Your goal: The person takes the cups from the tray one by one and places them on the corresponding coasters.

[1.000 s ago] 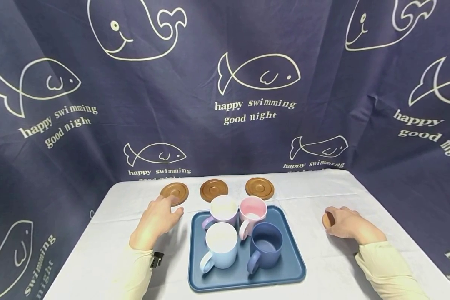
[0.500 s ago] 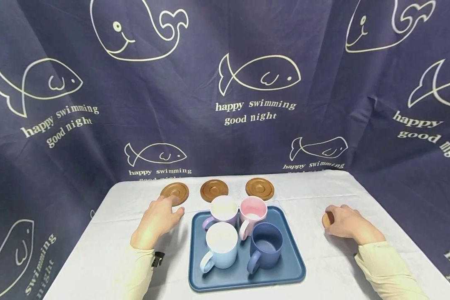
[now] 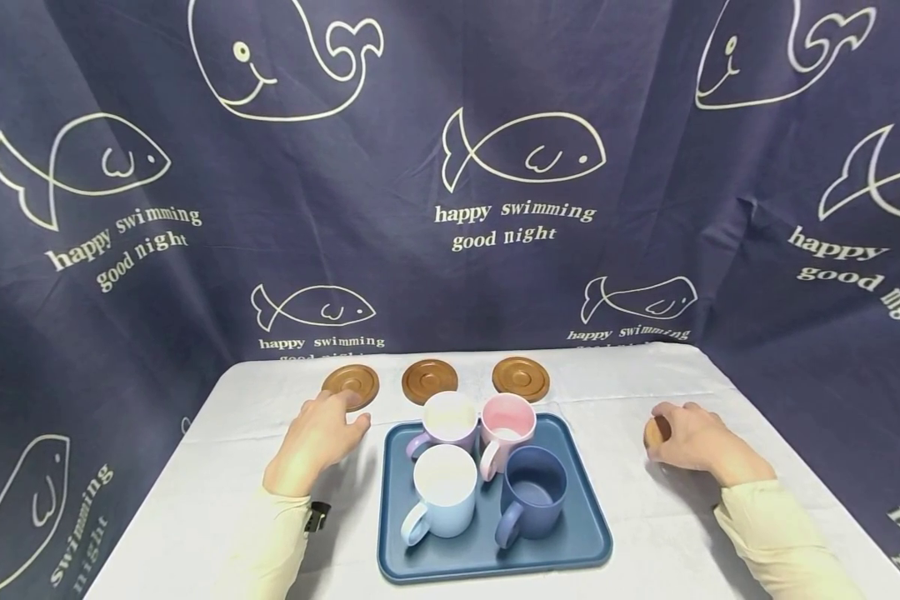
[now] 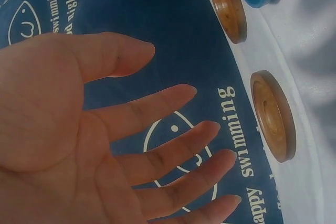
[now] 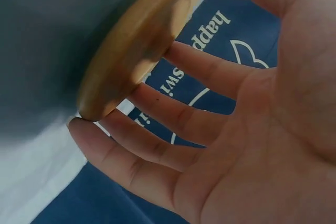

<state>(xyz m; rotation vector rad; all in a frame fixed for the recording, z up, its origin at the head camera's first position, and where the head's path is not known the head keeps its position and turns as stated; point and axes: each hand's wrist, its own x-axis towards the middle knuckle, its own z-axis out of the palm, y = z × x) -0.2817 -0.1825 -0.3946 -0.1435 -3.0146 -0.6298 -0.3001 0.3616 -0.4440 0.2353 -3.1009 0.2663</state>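
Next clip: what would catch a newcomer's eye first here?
Four pastel mugs crowd a blue tray at the table's middle, with three wooden coasters in a row behind it. The right hand pinches a fourth coaster at the right; the left hand rests open by the leftmost one.

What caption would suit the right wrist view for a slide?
Right hand grips a round wooden coaster by its rim above the white table.
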